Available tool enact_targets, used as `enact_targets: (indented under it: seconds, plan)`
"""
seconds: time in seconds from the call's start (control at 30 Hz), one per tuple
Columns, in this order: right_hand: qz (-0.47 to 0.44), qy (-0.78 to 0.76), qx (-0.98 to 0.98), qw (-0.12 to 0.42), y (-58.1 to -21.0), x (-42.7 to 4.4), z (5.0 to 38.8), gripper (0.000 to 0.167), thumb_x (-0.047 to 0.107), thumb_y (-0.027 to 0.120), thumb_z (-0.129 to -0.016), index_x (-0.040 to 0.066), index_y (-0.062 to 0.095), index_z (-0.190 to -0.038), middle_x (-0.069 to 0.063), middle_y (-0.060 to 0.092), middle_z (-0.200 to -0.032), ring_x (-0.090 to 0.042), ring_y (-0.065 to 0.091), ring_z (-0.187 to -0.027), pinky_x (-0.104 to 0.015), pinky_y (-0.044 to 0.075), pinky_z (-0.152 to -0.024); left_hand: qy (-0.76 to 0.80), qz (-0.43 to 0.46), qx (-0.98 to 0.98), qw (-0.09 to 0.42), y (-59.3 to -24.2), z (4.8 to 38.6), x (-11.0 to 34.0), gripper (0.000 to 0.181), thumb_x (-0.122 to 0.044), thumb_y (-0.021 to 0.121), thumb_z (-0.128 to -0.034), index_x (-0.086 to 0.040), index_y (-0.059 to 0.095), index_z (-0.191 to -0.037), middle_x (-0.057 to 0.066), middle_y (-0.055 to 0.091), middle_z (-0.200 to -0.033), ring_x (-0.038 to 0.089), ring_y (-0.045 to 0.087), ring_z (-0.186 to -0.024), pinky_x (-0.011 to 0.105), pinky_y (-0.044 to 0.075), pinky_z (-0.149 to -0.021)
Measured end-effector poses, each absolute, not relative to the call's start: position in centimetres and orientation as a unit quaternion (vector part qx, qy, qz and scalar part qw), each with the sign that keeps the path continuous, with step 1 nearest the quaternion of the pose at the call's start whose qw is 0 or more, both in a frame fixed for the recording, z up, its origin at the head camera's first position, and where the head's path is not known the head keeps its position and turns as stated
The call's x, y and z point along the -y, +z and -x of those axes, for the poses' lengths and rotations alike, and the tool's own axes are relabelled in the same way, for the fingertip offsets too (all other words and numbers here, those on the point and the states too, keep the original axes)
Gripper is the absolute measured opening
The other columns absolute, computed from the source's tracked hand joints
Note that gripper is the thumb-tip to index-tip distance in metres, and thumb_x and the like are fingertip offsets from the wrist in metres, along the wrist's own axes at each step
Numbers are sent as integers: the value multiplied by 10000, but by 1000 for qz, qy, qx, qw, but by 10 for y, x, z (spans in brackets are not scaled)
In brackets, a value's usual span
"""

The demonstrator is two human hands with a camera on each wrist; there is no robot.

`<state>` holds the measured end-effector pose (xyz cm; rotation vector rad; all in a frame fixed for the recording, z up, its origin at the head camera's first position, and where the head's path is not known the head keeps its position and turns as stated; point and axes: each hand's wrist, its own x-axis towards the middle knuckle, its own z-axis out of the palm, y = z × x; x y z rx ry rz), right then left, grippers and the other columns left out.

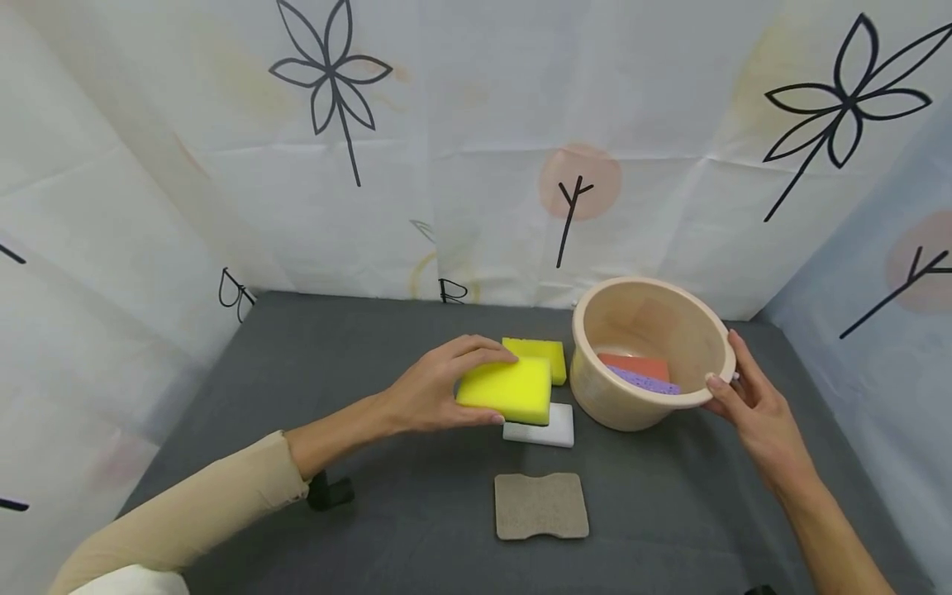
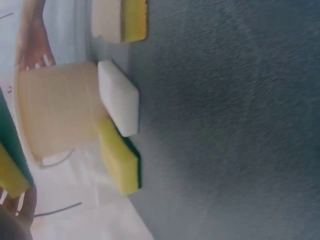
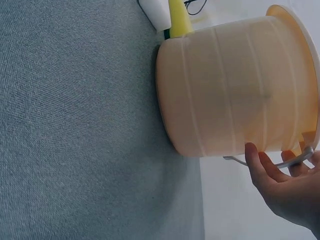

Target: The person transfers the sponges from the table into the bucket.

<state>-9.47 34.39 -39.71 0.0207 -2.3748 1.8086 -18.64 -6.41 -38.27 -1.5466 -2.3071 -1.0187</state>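
Observation:
My left hand (image 1: 446, 384) pinches a yellow sponge (image 1: 509, 390) between thumb and fingers, above the table and left of the bucket. The left wrist view shows this sponge's green scouring side (image 2: 12, 140). My right hand (image 1: 762, 413) grips the rim of a peach plastic bucket (image 1: 617, 405) at its right side, thumb at the front; the right wrist view shows fingers by its handle (image 3: 300, 157). Inside the bucket lie an orange-red sponge (image 1: 641, 366) and a purple sponge (image 1: 643, 381). Another yellow sponge (image 1: 550, 355) and a white sponge (image 1: 554, 428) lie beside the bucket.
A grey-brown sponge (image 1: 541, 506) with notched sides lies nearer me; its lower layer looks yellow in the left wrist view. Dark grey cloth covers the table (image 1: 416, 529). White patterned sheets (image 1: 476, 207) hang behind and at both sides.

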Motion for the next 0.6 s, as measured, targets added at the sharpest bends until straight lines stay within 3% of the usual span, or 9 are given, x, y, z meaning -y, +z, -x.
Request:
enact_targets:
  seconds: [0.2, 0.6]
  plan:
    - [-6, 582, 810, 79, -398, -344, 95, 736, 111, 544, -1028, 247, 107, -1604, -144, 61, -1655, -6, 438, -1283, -109, 494, -807, -350, 519, 775, 89, -376, 196, 54, 679, -391, 839, -797, -143, 573, -1370, 2, 562, -1337, 146, 531, -1226, 295, 463, -972]
    - [-2, 571, 818, 67, -395, -345, 94, 741, 134, 540, -1033, 281, 88, -1602, -88, 42, -1663, -82, 404, -1343, -116, 497, -812, -359, 526, 765, 94, -362, 219, 26, 716, -397, 877, -749, -133, 592, -1350, 15, 582, -1323, 165, 544, -1236, 296, 444, -1011]
